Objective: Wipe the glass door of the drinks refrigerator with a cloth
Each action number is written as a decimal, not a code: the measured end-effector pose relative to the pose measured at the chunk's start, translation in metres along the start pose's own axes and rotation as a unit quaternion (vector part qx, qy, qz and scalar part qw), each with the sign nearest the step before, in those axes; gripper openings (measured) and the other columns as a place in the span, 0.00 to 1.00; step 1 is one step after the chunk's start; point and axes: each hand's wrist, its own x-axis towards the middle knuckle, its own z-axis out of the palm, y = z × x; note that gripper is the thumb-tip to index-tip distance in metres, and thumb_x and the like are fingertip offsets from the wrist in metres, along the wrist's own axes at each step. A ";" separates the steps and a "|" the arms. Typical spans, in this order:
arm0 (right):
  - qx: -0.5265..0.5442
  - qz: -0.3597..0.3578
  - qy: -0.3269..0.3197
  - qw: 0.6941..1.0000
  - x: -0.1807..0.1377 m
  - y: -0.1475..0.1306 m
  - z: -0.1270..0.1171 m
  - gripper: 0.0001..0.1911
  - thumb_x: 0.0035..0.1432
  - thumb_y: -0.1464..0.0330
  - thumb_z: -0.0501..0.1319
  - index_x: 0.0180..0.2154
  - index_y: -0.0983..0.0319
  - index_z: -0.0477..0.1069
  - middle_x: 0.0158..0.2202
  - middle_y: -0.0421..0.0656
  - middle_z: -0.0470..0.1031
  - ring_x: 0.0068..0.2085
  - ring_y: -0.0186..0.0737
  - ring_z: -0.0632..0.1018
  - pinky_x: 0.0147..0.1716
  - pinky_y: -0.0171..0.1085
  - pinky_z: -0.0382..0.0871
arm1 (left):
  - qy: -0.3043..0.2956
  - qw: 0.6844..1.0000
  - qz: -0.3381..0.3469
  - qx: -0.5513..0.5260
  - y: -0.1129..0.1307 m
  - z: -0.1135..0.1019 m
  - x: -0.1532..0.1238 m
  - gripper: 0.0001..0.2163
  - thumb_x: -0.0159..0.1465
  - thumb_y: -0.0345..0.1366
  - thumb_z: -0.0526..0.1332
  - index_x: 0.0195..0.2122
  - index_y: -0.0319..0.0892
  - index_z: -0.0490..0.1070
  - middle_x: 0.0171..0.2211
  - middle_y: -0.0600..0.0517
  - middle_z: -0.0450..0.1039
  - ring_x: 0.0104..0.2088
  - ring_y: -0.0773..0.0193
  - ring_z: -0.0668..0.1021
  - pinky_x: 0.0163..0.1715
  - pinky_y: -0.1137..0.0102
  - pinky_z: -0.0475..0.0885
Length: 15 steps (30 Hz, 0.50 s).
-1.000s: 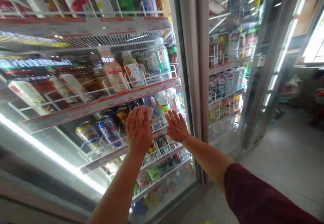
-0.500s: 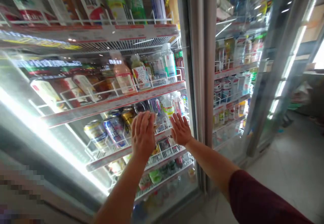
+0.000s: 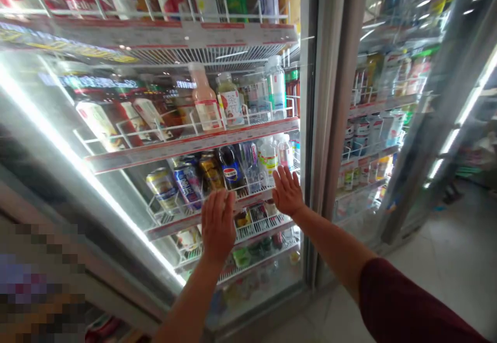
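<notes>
Both of my hands are raised in front of a glass-fronted drinks fridge, and neither holds anything. My left hand point(image 3: 218, 224) has its fingers stretched upward, just below a dark bottle with a blue label point(image 3: 230, 169) and a gold can point(image 3: 210, 169). My right hand point(image 3: 287, 190), fingers spread, is near the door frame point(image 3: 310, 177), in front of the clear bottles point(image 3: 268, 157). Whether either palm touches the glass I cannot tell. Left of the gold can stand a blue can point(image 3: 188, 185) and a yellow-topped can point(image 3: 162, 188).
Above, a shelf point(image 3: 194, 141) carries a pink bottle point(image 3: 205, 100) and a tea bottle point(image 3: 230, 100). Larger bottles line the top shelf point(image 3: 155, 32). A second fridge door point(image 3: 373, 100) stands to the right, beside a pale tiled floor point(image 3: 438, 265). Reflections lie over the glass.
The view has shifted, so the fridge appears further right. My left hand sits lower against the shelves, uncovering the blue-labelled bottle. My right hand is slightly higher beside the clear bottles.
</notes>
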 end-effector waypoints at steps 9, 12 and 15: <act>0.007 0.017 -0.029 0.999 -0.008 0.002 0.006 0.41 0.75 0.66 0.49 0.80 0.62 0.33 0.78 0.54 0.59 0.78 0.52 0.63 0.78 0.55 0.50 | 0.000 1.000 -0.016 -0.003 -0.039 -0.018 0.008 0.34 0.72 0.23 0.55 0.79 0.48 0.53 0.72 0.41 0.66 0.77 0.51 0.61 0.76 0.49 0.60; 0.012 0.025 -0.045 0.999 -0.011 0.003 0.007 0.40 0.75 0.66 0.48 0.80 0.61 0.34 0.79 0.53 0.58 0.77 0.52 0.63 0.78 0.55 0.50 | 0.020 0.998 -0.053 0.001 -0.044 -0.022 0.003 0.33 0.73 0.25 0.55 0.79 0.48 0.53 0.74 0.39 0.63 0.78 0.48 0.59 0.76 0.46 0.60; 0.011 0.026 -0.041 0.999 -0.011 0.002 0.007 0.41 0.75 0.67 0.49 0.80 0.61 0.33 0.79 0.53 0.57 0.77 0.53 0.63 0.77 0.55 0.50 | -0.009 1.000 -0.015 -0.001 -0.026 -0.022 -0.039 0.34 0.73 0.23 0.55 0.79 0.45 0.52 0.70 0.40 0.68 0.78 0.52 0.59 0.76 0.51 0.60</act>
